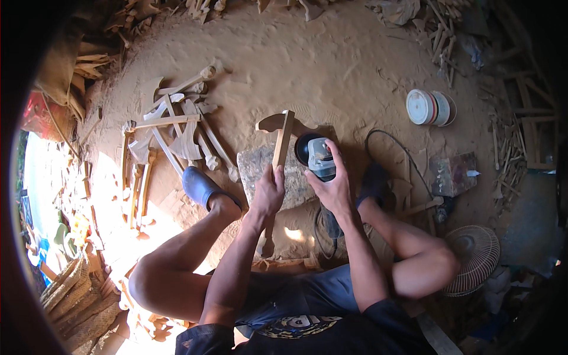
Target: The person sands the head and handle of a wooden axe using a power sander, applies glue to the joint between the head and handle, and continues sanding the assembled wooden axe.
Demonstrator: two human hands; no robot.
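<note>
My left hand is closed around a long, pale, bone-like piece. A broad, curved brown part crosses its far end, and its knobbed near end shows below my wrist. In my right hand is a grey-and-black angle grinder, fingers wrapped over its body. The grinder's dark round disc faces left, close beside the piece; I cannot tell whether they touch. Both hands are over a worn, pale block on the sandy ground between my feet.
Long, knobbed bones and flat blade-shaped ones lie piled at left. A white bucket stands at right, above a stained box. A dark cable loops across the ground. A round wire fan guard sits by my right knee.
</note>
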